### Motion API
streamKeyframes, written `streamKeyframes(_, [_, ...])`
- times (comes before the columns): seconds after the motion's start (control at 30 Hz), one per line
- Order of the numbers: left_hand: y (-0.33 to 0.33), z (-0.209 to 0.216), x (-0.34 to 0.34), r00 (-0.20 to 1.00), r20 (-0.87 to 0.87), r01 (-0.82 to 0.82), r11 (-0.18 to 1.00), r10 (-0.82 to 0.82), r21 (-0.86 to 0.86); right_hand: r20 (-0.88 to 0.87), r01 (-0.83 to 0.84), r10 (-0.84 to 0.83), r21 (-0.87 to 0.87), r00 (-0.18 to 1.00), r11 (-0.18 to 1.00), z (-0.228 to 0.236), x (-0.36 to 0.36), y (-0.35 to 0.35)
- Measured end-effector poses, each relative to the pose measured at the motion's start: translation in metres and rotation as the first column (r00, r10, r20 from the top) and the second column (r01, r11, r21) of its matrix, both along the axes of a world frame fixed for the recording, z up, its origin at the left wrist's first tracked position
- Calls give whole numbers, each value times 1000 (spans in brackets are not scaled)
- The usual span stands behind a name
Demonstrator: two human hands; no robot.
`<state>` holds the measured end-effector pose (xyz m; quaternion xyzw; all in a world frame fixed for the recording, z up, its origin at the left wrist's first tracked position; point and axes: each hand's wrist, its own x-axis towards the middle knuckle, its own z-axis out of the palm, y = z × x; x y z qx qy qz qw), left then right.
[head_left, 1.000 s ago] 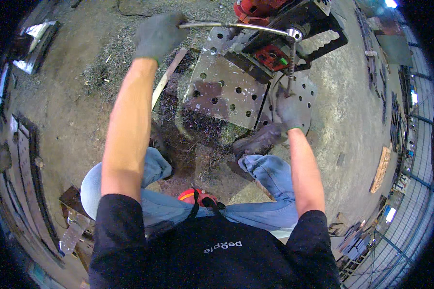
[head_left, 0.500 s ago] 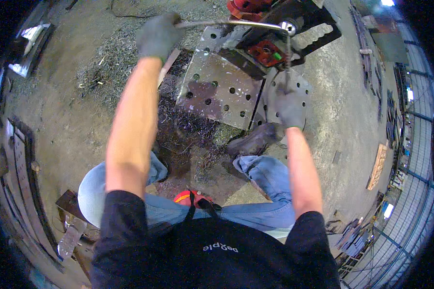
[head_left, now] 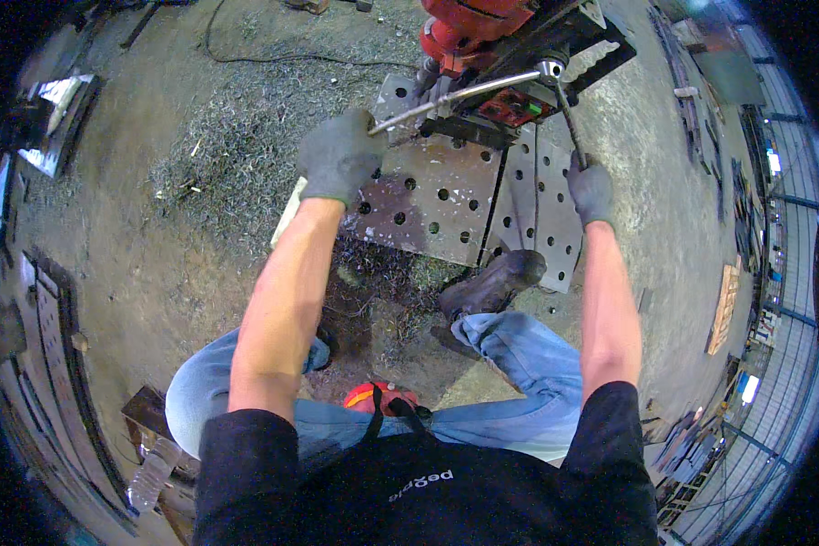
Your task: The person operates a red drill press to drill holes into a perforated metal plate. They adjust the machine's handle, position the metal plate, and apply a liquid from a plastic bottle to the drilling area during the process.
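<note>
My left hand [head_left: 338, 159], in a grey glove, is closed round the end of a long metal lever [head_left: 469, 95]. That lever slopes up to a round silver hub [head_left: 551, 70] on the side of a red and black drilling machine [head_left: 469, 32]. From the same hub a second, darker lever [head_left: 571, 126] runs down to my right hand [head_left: 592, 191], also gloved and closed on its end. Below the hub sits a red switch panel [head_left: 515, 107] with a green button. The machine stands on a steel plate [head_left: 432, 227] with several round holes, and its body hides the plate's far part.
Metal shavings [head_left: 232, 155] lie thick left of the plate. A black cable [head_left: 291, 59] crosses the floor behind them. My boot [head_left: 496, 284] rests at the plate's near edge. A red object [head_left: 382, 399] is between my legs. A wooden pallet [head_left: 724, 309] lies far right.
Both levers have turned about the hub. My left hand has come down and to the right, and my right hand has swung out to the right. More of the red machine shows.
</note>
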<state>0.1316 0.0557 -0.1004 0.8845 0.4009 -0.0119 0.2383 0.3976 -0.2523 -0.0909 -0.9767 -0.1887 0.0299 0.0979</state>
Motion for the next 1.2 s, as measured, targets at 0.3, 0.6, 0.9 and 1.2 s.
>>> streamKeyframes(0.3, [120,25,24,980,105,105,891,-168,441,-9,-121,122,-187,993,975,-55,-96,49])
streamKeyframes(0.6, [99,47,-6,961,-8,257,887,-275,383,-116,-126,118,-66,986,990,-76,-51,30])
streamKeyframes(0.9, [130,17,13,956,43,231,835,-290,499,-255,-56,47,-26,966,998,-47,-68,43])
streamKeyframes(1.2, [107,-3,13,960,-62,281,938,-274,205,-267,-69,28,-145,963,987,19,-81,25])
